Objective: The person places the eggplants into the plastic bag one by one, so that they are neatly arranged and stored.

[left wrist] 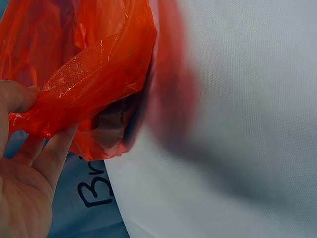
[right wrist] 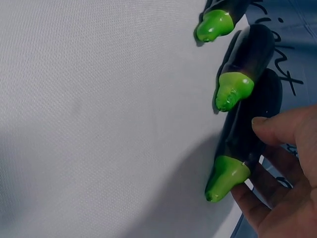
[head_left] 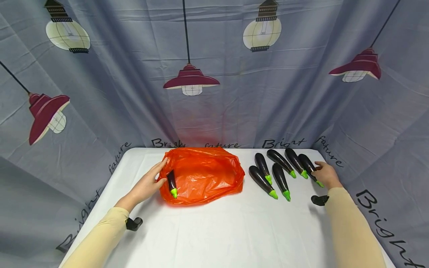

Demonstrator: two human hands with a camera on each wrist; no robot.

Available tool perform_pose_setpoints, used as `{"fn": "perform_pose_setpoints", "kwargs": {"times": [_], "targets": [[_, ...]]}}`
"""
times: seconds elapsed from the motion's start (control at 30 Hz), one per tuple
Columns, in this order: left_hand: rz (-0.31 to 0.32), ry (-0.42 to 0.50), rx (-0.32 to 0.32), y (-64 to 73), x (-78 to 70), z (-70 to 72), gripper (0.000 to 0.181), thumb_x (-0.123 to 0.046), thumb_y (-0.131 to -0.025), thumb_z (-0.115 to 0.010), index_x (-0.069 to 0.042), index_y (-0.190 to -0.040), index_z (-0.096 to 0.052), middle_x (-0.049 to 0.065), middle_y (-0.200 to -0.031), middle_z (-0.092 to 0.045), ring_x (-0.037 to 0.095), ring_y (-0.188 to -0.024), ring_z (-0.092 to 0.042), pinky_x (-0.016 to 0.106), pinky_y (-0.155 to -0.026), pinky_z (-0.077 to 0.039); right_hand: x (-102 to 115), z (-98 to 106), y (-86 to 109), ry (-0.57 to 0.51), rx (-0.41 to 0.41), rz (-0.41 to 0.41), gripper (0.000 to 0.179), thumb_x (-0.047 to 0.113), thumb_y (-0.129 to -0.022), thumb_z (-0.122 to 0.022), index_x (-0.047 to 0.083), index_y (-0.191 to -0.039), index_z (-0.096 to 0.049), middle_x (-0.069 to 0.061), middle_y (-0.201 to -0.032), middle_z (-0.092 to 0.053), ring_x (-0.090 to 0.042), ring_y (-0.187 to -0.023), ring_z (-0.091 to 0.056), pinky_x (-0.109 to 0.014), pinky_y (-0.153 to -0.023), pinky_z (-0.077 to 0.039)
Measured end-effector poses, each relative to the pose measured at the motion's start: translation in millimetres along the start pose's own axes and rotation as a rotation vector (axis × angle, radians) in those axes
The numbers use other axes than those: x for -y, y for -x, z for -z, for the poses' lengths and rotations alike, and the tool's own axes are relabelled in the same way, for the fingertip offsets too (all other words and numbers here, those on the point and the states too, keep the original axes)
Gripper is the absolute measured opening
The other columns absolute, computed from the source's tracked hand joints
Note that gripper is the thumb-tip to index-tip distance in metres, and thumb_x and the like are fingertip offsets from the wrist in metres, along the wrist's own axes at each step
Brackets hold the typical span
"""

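Observation:
A crumpled orange-red plastic bag (head_left: 207, 175) lies on the left half of the table, spread wide. My left hand (head_left: 145, 186) pinches its left edge between thumb and fingers, and the left wrist view shows the bunched plastic (left wrist: 44, 121) in that grip. One eggplant (head_left: 171, 181), dark with a green cap, lies within the bag's outline at the left end. Over on the right, my right hand (head_left: 326, 175) holds the outermost eggplant (right wrist: 242, 134), with the thumb on its upper side and the fingers along its far side. That eggplant's green cap points toward me.
Several more eggplants (head_left: 280, 178) lie in a loose group between the bag and my right hand, caps toward me. The white table (head_left: 214, 234) ends at a grey curtain (head_left: 234, 111) printed with lamps behind and at both sides.

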State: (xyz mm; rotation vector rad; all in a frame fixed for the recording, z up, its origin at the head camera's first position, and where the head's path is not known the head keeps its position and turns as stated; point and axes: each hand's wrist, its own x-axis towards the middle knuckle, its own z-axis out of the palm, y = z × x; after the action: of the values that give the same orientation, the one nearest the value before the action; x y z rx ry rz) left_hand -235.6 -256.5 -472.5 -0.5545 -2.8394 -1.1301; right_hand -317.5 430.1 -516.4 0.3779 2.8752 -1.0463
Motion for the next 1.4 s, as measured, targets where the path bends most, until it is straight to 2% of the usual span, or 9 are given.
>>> {"fn": "perform_pose_setpoints", "kwargs": {"times": [0.13,0.37,0.6,0.77,0.9,1.03,1.2,1.4], "targets": [[0.008,0.003,0.002,-0.6,-0.5,-0.2,0.08,-0.005,-0.098,-0.066,-0.014,-0.165,-0.022,0.019,-0.165,-0.027,0.042,-0.149,-0.028,0.059,-0.116,-0.03,2,1,2.1,0.004,0.006,-0.007,0.065,-0.001,-0.094,-0.057,-0.016,-0.15,-0.03,-0.043,-0.14,-0.041,-0.052,-0.121,-0.047,-0.063,-0.102,-0.042],[-0.031,-0.011,-0.014,-1.3,2.0,-0.4,0.081,-0.003,-0.098,-0.066,-0.013,-0.165,-0.021,0.02,-0.165,-0.028,0.041,-0.149,-0.027,0.059,-0.118,-0.026,2,4,2.0,0.018,0.041,-0.018,0.068,-0.001,-0.093,-0.059,-0.017,-0.151,-0.027,-0.043,-0.139,-0.041,-0.053,-0.121,-0.048,-0.063,-0.101,-0.044],[-0.015,-0.01,-0.01,-1.2,3.0,0.0,0.081,-0.004,-0.098,-0.066,-0.014,-0.165,-0.021,0.02,-0.165,-0.028,0.042,-0.149,-0.028,0.059,-0.117,-0.029,-4,14,1.1,0.012,0.162,-0.008,0.078,0.004,-0.093,-0.061,-0.018,-0.153,-0.016,-0.046,-0.139,-0.036,-0.053,-0.119,-0.049,-0.064,-0.101,-0.042],[-0.01,-0.012,-0.009,-0.6,3.5,1.0,0.081,-0.004,-0.099,-0.066,-0.014,-0.165,-0.021,0.02,-0.164,-0.028,0.043,-0.148,-0.029,0.06,-0.115,-0.031,-9,21,-1.8,-0.013,0.259,-0.022,0.089,0.006,-0.09,-0.065,-0.017,-0.154,-0.009,-0.048,-0.141,-0.031,-0.053,-0.12,-0.051,-0.06,-0.096,-0.05],[-0.006,-0.008,-0.003,-0.3,3.3,0.7,0.081,-0.004,-0.099,-0.065,-0.015,-0.165,-0.021,0.02,-0.165,-0.027,0.044,-0.148,-0.029,0.059,-0.113,-0.034,-11,24,-3.2,-0.044,0.324,-0.056,0.095,0.008,-0.088,-0.067,-0.015,-0.155,-0.005,-0.047,-0.142,-0.032,-0.052,-0.119,-0.054,-0.055,-0.09,-0.056],[-0.012,-0.002,-0.003,-0.5,3.3,0.5,0.081,-0.003,-0.098,-0.065,-0.014,-0.165,-0.021,0.02,-0.164,-0.028,0.044,-0.148,-0.029,0.059,-0.113,-0.035,-10,25,-2.8,-0.102,0.374,-0.1,0.099,0.006,-0.087,-0.068,-0.012,-0.156,0.0,-0.046,-0.143,-0.029,-0.053,-0.121,-0.051,-0.053,-0.086,-0.058],[-0.017,0.001,-0.004,-0.5,3.6,0.1,0.081,-0.002,-0.098,-0.065,-0.014,-0.165,-0.021,0.019,-0.165,-0.028,0.043,-0.148,-0.028,0.059,-0.115,-0.032,-12,24,-2.8,-0.129,0.383,-0.116,0.101,0.005,-0.086,-0.068,-0.01,-0.157,0.002,-0.045,-0.143,-0.029,-0.055,-0.123,-0.048,-0.053,-0.087,-0.058],[-0.011,0.001,-0.007,-0.2,3.5,0.1,0.081,-0.003,-0.098,-0.066,-0.014,-0.165,-0.021,0.02,-0.165,-0.027,0.043,-0.148,-0.028,0.06,-0.115,-0.032,-12,26,1.5,-0.126,0.319,-0.041,0.098,0.007,-0.089,-0.065,-0.012,-0.156,0.002,-0.047,-0.14,-0.032,-0.049,-0.115,-0.056,-0.055,-0.089,-0.057]]}}
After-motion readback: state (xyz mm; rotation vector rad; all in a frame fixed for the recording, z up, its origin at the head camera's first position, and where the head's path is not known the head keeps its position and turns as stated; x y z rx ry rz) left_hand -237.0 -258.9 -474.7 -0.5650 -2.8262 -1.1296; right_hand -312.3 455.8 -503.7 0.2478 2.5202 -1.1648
